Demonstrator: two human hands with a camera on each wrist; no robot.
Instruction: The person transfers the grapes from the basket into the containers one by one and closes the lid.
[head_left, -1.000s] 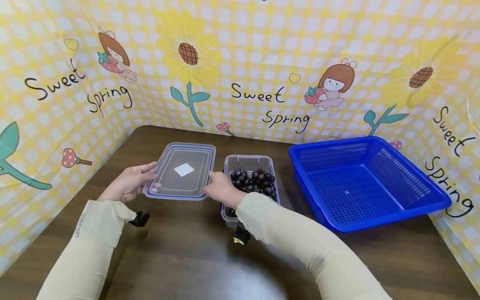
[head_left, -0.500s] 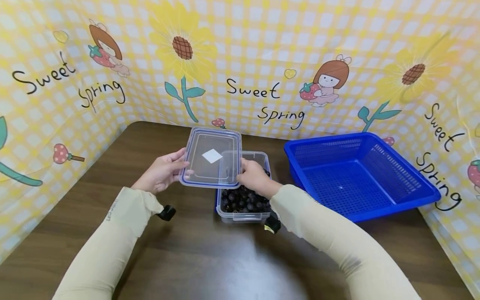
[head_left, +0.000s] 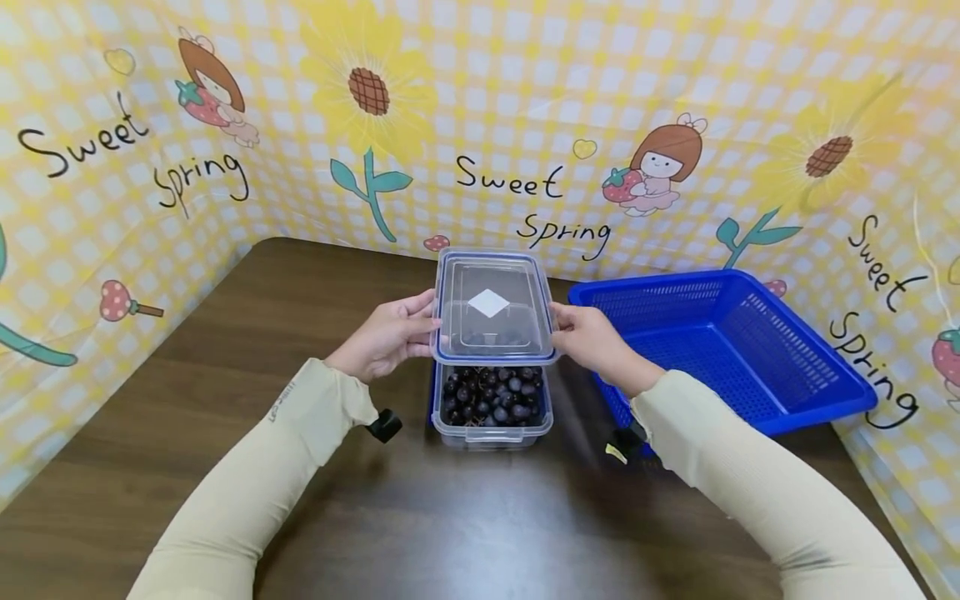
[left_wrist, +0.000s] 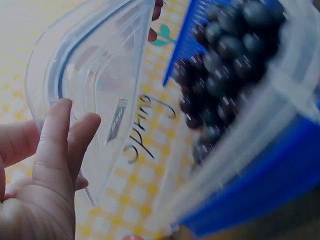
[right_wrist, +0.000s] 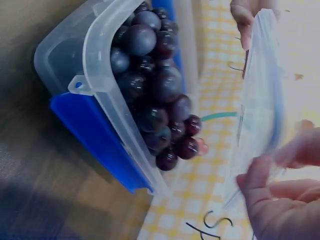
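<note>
A clear plastic lid with a blue seal and a white diamond label is held level over the back part of a clear food container. Dark grapes fill the container, heaped near its rim in the right wrist view. My left hand pinches the lid's left edge between thumb and fingers. On the opposite edge my right hand pinches it the same way. A gap shows between lid and grapes in both wrist views. Blue side flaps hang down on the container's sides.
A large blue plastic basket stands to the right, just beyond my right hand. The brown wooden table carries everything. A yellow checked cloth with printed flowers and words hangs behind and at both sides.
Both hands have carried the lid rightward from beside the container to over it. The container and basket stay in place on the table.
</note>
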